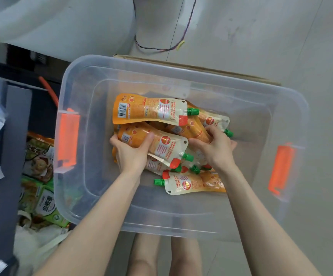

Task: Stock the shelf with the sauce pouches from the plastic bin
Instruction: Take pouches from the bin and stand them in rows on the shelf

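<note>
On my feed the far left shows a dark grey shelf unit (16, 136), with green and orange food packets (40, 162) lying in its lower bay. Just beside it stands the clear rectangular plastic bin (161, 64), an orange latch (68, 140) on its left end. The orange-and-white sauce pouches (149, 109) with green screw caps are heaped in the middle of the bin's floor. The person's left hand (130, 154) is down among them and grips the middle pouch (161, 144), with the thumb laid across its top face and the fingers curled round its left edge. To the right, the right hand (215, 148) rests on the heap, thumb stretched out and fingers bent down onto an orange pouch (193, 130) beneath them. A second orange latch (281, 168) sits on the bin's right end. I can see flat brown cardboard (201, 67) behind the far rim, and a purple cable (161, 49) on the pale floor beyond.
</note>
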